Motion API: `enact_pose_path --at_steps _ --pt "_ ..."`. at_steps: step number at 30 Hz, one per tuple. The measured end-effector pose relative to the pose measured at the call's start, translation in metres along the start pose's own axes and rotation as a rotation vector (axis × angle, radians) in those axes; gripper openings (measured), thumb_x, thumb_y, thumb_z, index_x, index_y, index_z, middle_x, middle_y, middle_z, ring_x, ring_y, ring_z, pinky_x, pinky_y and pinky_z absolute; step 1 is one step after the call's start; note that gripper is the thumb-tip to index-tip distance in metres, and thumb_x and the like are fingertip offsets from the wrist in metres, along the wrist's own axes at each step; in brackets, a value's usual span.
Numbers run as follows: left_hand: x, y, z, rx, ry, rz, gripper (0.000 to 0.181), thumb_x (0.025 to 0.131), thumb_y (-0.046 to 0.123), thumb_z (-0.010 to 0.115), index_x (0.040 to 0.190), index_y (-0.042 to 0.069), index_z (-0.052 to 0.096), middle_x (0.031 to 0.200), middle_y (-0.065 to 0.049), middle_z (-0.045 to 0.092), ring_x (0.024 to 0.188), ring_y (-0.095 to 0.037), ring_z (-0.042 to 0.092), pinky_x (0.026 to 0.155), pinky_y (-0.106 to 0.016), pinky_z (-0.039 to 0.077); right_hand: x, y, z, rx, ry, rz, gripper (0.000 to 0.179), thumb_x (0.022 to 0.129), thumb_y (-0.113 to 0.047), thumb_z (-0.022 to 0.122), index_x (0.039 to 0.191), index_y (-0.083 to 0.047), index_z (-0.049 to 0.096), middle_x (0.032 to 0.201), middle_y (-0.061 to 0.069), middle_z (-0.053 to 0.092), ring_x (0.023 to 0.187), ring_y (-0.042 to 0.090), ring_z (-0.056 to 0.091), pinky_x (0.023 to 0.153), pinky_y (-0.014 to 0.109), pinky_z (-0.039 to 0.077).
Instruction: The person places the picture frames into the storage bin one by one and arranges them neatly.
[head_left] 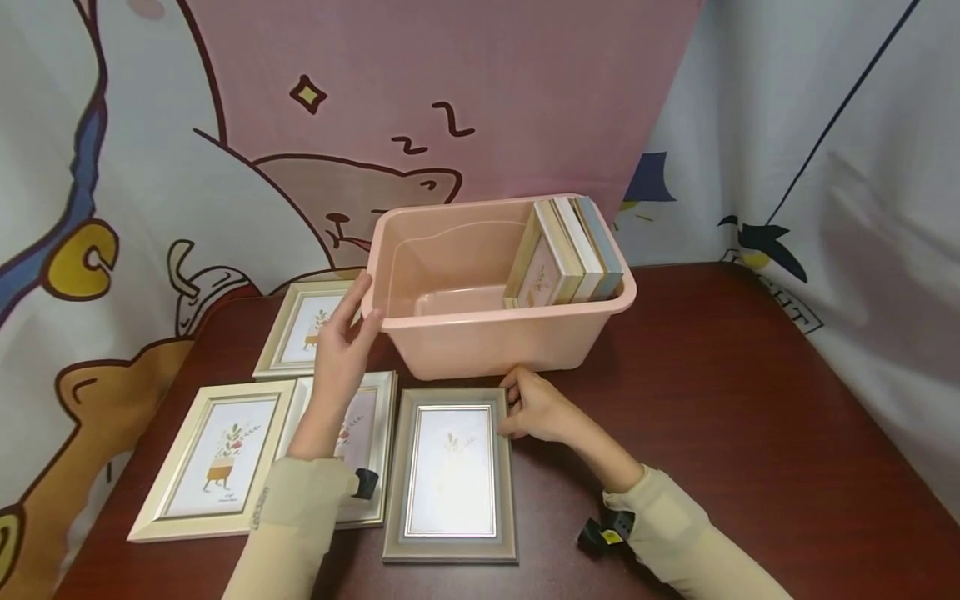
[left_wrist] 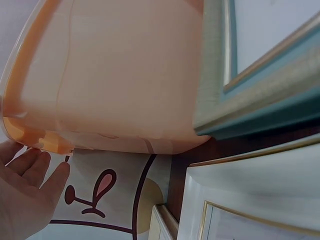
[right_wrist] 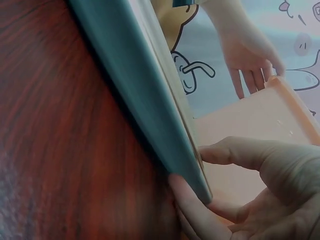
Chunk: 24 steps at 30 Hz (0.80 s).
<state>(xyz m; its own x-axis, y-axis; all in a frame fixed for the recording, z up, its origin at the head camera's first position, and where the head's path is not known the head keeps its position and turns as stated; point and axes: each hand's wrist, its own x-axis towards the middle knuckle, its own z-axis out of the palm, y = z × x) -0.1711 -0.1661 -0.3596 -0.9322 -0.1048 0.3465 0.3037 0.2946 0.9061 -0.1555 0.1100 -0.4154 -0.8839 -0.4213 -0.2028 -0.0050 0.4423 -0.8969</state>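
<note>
My right hand [head_left: 542, 406] pinches the upper right corner of a grey-brown picture frame [head_left: 504, 500]. In the right wrist view the thumb lies on the top face of this frame [right_wrist: 145, 100], and fingers reach under its edge. My left hand [head_left: 339, 367] touches the left end of a pink plastic bin [head_left: 495, 342]; its fingers [left_wrist: 37, 167] are fairly straight against the rim in the left wrist view. Several picture frames [head_left: 570, 250] stand on edge inside the bin, at its right end.
Left of the grey-brown frame lie a cream frame [head_left: 191, 417] and a silvery-white frame [head_left: 386, 450], partly under my left arm. Another cream frame [head_left: 281, 333] lies behind them. The dark red table [head_left: 750, 417] extends right; a printed cloth [head_left: 525, 100] hangs behind.
</note>
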Motion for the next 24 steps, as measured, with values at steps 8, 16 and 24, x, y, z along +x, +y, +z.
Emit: enact_pose_path --at_steps 8,16,24 --pt "0.000 -0.001 -0.001 0.022 -0.006 -0.004 0.051 0.101 0.013 0.057 0.151 0.018 0.045 0.160 0.007 0.038 0.149 -0.012 0.035 0.108 -0.025 0.045 -0.005 -0.003 -0.004 0.164 -0.035 -0.028 0.055 0.077 0.008 0.074 0.123 0.010 0.043 0.116 0.029 0.057 0.083 0.024 0.072 0.068 0.039 0.064" --pt "0.001 0.000 -0.001 0.029 -0.009 -0.004 0.052 0.101 0.014 0.058 0.151 0.018 0.045 0.159 0.006 0.039 0.149 -0.011 0.035 0.112 -0.030 0.044 -0.009 -0.003 -0.013 0.293 -0.083 -0.083 0.055 0.084 0.003 0.072 0.136 0.002 0.053 0.107 0.019 0.062 0.082 0.014 0.069 0.077 0.047 0.063" --pt "0.001 -0.002 -0.002 0.005 -0.007 0.009 0.051 0.100 0.011 0.058 0.150 0.015 0.046 0.159 0.004 0.040 0.148 -0.011 0.036 0.111 -0.030 0.044 -0.018 -0.010 -0.020 0.384 -0.059 -0.115 0.049 0.086 0.001 0.072 0.133 -0.001 0.059 0.109 0.016 0.063 0.087 0.017 0.072 0.077 0.044 0.063"
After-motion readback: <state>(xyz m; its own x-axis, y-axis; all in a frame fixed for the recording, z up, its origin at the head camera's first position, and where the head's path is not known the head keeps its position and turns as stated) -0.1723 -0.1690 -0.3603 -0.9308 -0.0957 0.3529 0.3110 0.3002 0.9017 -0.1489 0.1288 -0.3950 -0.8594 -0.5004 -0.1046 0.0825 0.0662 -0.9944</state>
